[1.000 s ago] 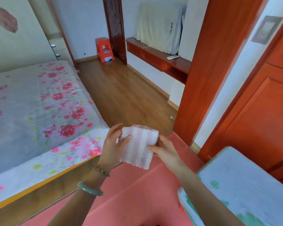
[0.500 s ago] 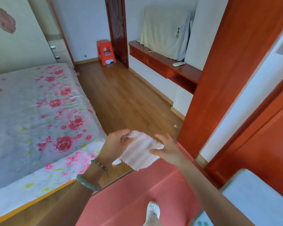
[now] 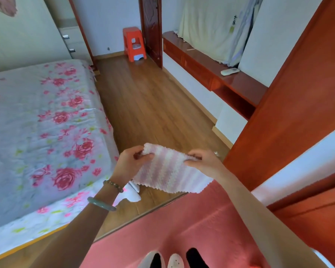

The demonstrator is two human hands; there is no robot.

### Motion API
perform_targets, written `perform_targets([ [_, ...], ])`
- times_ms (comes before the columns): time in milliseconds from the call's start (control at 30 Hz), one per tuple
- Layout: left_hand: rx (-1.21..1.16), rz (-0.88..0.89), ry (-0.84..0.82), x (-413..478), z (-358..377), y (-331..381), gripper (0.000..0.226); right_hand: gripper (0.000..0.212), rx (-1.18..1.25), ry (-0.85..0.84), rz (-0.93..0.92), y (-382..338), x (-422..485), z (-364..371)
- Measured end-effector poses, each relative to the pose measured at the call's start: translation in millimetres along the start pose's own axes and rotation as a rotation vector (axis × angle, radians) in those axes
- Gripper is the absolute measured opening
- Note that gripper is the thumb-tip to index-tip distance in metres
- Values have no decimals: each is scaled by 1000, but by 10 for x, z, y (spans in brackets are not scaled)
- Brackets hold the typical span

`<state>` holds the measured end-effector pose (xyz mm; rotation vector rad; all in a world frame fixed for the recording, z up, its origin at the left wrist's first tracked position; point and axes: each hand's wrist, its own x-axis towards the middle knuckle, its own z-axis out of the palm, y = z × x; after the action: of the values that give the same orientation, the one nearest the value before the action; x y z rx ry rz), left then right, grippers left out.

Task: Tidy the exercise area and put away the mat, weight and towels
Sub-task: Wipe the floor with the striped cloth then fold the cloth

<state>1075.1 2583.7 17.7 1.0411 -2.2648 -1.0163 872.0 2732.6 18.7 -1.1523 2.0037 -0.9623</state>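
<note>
- Slippers (image 3: 175,261) show at the bottom edge. I am standing on the pink mat (image 3: 191,229), which lies flat on the floor and is not yet rolled.
- My left hand (image 3: 130,163) pinches one top corner of the striped towel (image 3: 168,171) between thumb and curled fingers. My right hand (image 3: 203,161) pinches the opposite top corner the same way.
- The towel is in the air in front of me, stretched between both hands above the mat's far edge, with its lower edge hanging free.
- I judge the step to be folding. I should hold the top edge taut, let the hanging part drop straight, then bring the two corners together so the zigzag edges meet. The cloth is soft and will sag, so neither pinch should loosen until the corners touch.
- A white cloth (image 3: 133,194) shows just below my left wrist. I cannot tell whether it is another towel or part of the sheet.
- The bed (image 3: 37,122) with its flowered cover runs along my left.
- The red shelf (image 3: 240,84) on my right carries a remote (image 3: 229,71). The recess under it is too dark to read.
- The red stool (image 3: 134,43) stands by the far wall with something pale in its lower opening, too small to name.
- The drawers (image 3: 72,41) are both pushed in, so their contents are hidden. No weight is in view.
</note>
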Motion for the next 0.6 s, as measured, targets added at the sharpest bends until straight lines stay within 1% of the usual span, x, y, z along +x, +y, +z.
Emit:
perform_targets([
  [33,3,-13,-6,81,22,-5,13,18,-17,-5,-4,0,118,-58],
  [67,15,-21,-11,175,48,-25,11,18,-26,-10,-10,-4,240,-115],
  [100,24,-30,-13,278,74,-40,12,18,-31,-20,-17,-3,368,-165],
  [200,28,-77,-30,612,146,-90,13,7,-54,-52,-29,6,766,-297],
  [333,-30,-111,-68,1161,265,-197,13,4,-87,-46,-5,85,1370,-453],
  [433,-90,-147,-102,1668,363,-347,15,11,-103,-30,-8,142,1886,-555],
  [600,-163,-180,-184,2601,455,-681,19,14,-208,-80,-27,143,2922,-697],
])
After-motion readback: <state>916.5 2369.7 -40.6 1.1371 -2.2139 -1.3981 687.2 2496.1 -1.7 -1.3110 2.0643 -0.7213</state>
